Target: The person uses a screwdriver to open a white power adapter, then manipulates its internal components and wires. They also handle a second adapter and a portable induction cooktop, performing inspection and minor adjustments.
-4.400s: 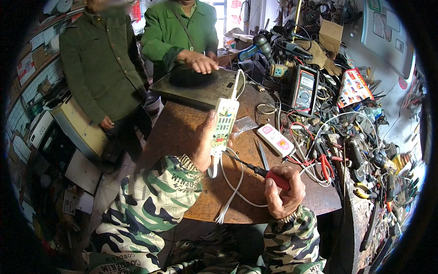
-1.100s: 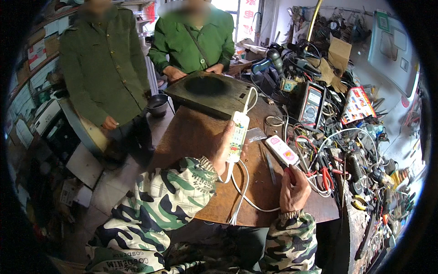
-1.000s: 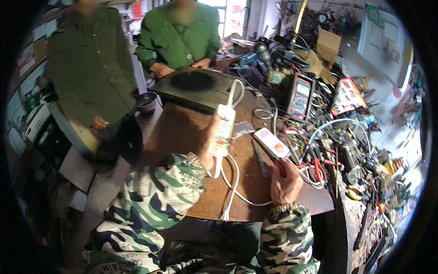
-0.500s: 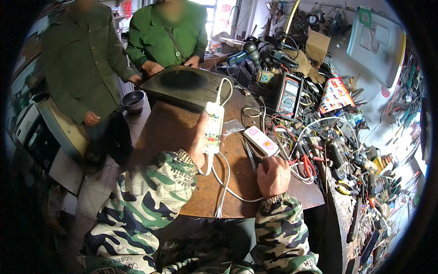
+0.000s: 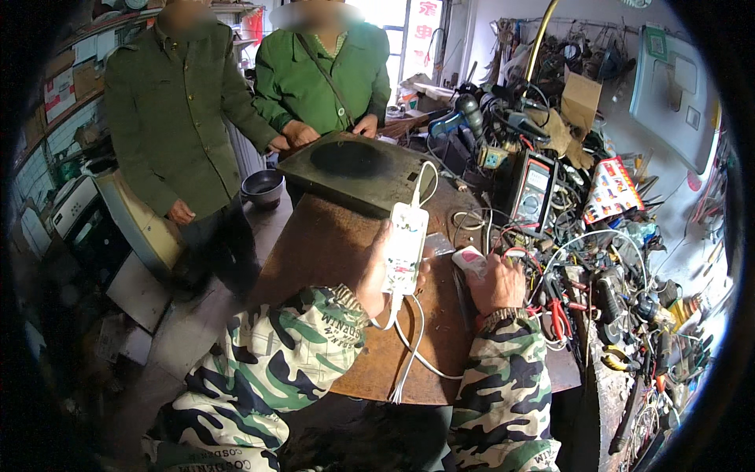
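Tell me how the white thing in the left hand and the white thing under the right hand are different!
The white case is held up in the left hand; the white piece is partly hidden under the right hand. The case shows small coloured parts inside; the piece shows a pink mark. Both are white.

Bright window (image 5: 395, 16) beyond brown table (image 5: 314, 244)

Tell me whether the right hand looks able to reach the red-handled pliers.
Probably yes: the red-handled pliers lie close to the right hand, on its right, handles uncovered; it now covers part of the white case.
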`<state>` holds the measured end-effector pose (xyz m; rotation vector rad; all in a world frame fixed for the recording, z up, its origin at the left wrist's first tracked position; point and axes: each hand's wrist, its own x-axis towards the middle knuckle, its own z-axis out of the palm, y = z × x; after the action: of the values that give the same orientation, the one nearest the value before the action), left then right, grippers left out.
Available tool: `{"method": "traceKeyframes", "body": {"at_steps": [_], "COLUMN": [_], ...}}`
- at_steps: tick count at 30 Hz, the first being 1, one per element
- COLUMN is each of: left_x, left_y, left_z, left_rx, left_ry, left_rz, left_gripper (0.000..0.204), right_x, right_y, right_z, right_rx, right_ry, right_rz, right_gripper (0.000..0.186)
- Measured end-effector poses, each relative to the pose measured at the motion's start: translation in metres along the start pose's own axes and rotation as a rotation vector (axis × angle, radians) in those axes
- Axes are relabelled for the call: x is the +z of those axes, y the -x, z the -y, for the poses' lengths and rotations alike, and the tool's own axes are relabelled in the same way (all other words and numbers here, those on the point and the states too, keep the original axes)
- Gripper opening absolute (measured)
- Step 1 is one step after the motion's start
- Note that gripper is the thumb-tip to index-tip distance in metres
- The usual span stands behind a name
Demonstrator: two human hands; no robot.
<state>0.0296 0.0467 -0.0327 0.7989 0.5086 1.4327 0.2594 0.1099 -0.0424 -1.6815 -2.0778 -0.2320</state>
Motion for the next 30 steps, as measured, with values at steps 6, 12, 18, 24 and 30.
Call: {"method": "traceKeyframes", "body": {"at_steps": [6, 12, 18, 24, 30], "left_x": [0.001, -0.003, 0.006, 0.019, 0.007], "left_y": [0.002, 0.003, 0.003, 0.012, 0.01], "left_z": [0.001, -0.001, 0.007, 0.004, 0.005], "left_rx": [-0.01, 0.016, 0.067, 0.16, 0.18], "left_ry": [0.013, -0.074, -0.158, -0.117, -0.12], "left_rz": [0.017, -0.043, -0.1, -0.13, -0.06], "left_gripper": [0.066, 0.065, 0.066, 0.059, 0.059], "right_x": [0.011, -0.023, -0.036, -0.041, -0.035], "right_y": [0.006, 0.009, 0.021, 0.029, 0.03], "right_z": [-0.018, 0.012, 0.025, 0.039, 0.043], "right_rx": [-0.064, -0.166, -0.338, -0.337, -0.357], "right_ry": [-0.086, -0.537, -0.774, -0.901, -0.899], "right_rz": [-0.054, -0.408, -0.472, -0.368, -0.37], "right_gripper": [0.047, 0.063, 0.068, 0.072, 0.072]}}
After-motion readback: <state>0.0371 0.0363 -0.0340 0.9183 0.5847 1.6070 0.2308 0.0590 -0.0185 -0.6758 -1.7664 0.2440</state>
